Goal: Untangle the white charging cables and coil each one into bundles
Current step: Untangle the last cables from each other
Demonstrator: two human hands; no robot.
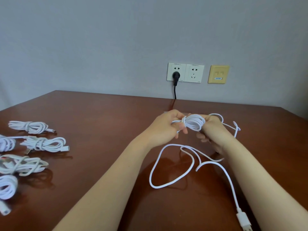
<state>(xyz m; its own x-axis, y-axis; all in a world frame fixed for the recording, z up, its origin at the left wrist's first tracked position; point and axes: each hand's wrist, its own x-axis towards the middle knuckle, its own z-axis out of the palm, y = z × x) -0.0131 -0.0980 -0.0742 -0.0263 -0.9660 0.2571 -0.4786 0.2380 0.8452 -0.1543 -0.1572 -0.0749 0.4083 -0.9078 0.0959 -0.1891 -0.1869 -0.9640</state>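
Observation:
Above the middle of the brown table [100, 117], both hands hold one coiled white cable bundle [194, 122]. My left hand [166, 126] grips its left end, where a turn of cable wraps around the coil. My right hand [210, 129] grips the right end. A loose white cable [173, 164] lies in wide loops on the table below my hands. It ends in a USB plug [244, 220] at the front right. Thin loops of cable [233, 126] trail behind my right hand.
Several finished white bundles lie along the table's left side, among them one at the back [30, 126] and one in the middle [44, 144]. On the grey wall are two sockets [185, 72], one with a black plug [175, 77] and cord, and a yellow plate [218, 74].

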